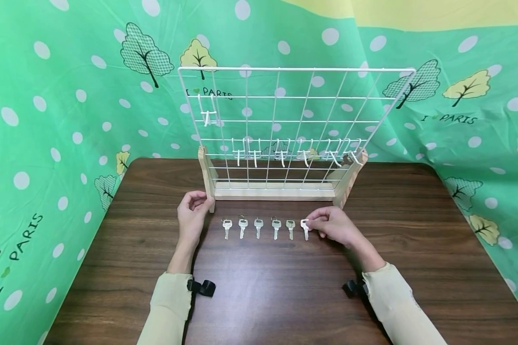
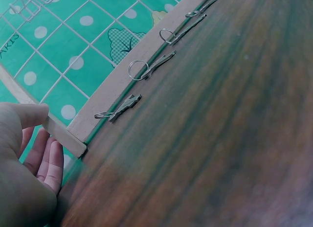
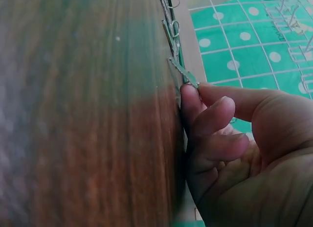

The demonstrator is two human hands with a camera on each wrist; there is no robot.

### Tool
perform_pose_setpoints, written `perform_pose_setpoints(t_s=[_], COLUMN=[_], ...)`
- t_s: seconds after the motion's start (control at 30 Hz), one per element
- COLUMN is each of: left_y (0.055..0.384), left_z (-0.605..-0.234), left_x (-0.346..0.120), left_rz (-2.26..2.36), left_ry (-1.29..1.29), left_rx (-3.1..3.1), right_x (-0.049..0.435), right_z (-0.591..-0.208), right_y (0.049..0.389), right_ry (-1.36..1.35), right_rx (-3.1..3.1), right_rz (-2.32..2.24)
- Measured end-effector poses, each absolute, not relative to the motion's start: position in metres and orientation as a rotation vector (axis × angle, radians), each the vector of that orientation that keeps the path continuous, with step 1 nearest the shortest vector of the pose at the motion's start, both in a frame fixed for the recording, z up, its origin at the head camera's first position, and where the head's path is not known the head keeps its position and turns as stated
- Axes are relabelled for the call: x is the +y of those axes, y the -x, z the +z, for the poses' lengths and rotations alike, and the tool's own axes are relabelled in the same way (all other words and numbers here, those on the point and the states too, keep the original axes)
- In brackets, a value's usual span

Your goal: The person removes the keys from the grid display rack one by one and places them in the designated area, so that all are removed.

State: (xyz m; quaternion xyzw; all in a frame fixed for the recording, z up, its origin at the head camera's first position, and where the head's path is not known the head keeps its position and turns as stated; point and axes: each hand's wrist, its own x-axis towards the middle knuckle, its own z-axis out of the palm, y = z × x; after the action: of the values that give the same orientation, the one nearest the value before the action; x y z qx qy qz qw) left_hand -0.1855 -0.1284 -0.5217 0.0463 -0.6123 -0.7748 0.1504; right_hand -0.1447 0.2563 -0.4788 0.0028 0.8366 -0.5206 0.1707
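Observation:
Several silver keys with small rings lie in a row on the table, one of them a key (image 1: 258,228) near the middle. At the row's right end, my right hand (image 1: 334,227) pinches a key (image 1: 305,229) between thumb and forefinger; the right wrist view shows that key (image 3: 182,70) at the fingertips, its head partly hidden. My left hand (image 1: 193,215) holds the left wooden leg (image 2: 61,134) of a white wire grid rack (image 1: 274,191), thumb on the near side and other fingers behind. The rack stands upright behind the keys.
Several white wire hooks (image 1: 282,155) hang along a lower bar of the grid. One more hook (image 1: 207,115) hangs at upper left. A green dotted cloth (image 1: 82,96) rises behind the brown wooden table (image 1: 259,297).

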Motion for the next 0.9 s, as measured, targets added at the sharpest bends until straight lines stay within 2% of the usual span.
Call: perform_pose_setpoints(t_s=[0.43, 0.9], left_y=[0.1857, 0.1857], left_z=[-0.5235, -0.5224], left_x=[-0.1295, -0.1287], left_rz=[-2.227, -2.228], left_ry=[-0.145, -0.151], left_rx=[-1.768, -1.77], right_x=[0.2487, 0.2485], right_z=[-0.4769, -0.478], right_y=[0.1415, 0.1405], right_ry=[-0.108, -0.043], right_rx=[2.452, 2.508], right_rz=[-1.399, -1.367])
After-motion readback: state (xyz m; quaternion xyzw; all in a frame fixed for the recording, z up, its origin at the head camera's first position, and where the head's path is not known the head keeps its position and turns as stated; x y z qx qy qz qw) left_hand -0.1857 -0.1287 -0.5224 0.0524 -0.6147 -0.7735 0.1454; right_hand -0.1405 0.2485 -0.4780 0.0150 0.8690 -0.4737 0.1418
